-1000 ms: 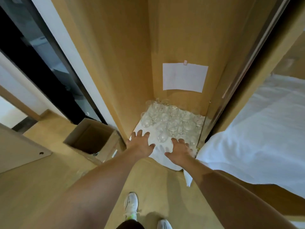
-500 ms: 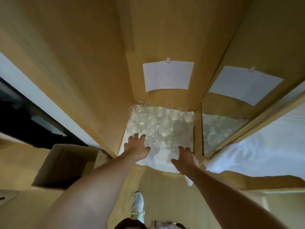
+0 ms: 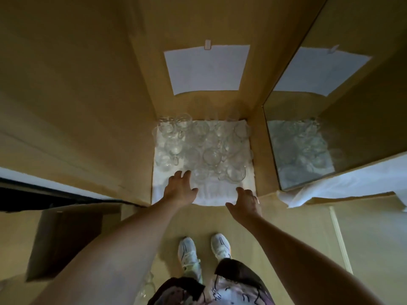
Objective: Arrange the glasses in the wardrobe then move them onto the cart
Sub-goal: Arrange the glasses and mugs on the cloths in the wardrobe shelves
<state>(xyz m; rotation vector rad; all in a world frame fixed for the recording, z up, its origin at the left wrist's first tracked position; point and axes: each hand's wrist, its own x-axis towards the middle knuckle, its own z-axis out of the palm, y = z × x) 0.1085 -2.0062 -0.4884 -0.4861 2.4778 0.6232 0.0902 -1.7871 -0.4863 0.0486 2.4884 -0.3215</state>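
Note:
Several clear glasses [image 3: 204, 148] stand crowded on a white cloth [image 3: 220, 197] on the wardrobe floor, between wooden walls. My left hand [image 3: 180, 190] reaches over the cloth's front left part, fingers spread, its fingertips close to the nearest glasses. My right hand [image 3: 245, 203] hovers at the cloth's front right edge with fingers relaxed. Neither hand holds anything. No cart is in view.
A mirrored door [image 3: 308, 137] at the right reflects the glasses. A white paper sheet [image 3: 208, 68] hangs on the wardrobe's back wall. A cardboard box [image 3: 66, 241] stands on the floor at the left. White bedding [image 3: 352, 183] lies at the right. More glassware [image 3: 146, 287] shows by my feet.
The view has shifted closer and more squarely over the wardrobe floor. Both hands have stayed above the cloth's front edge, spread and empty; the right one sits slightly further back.

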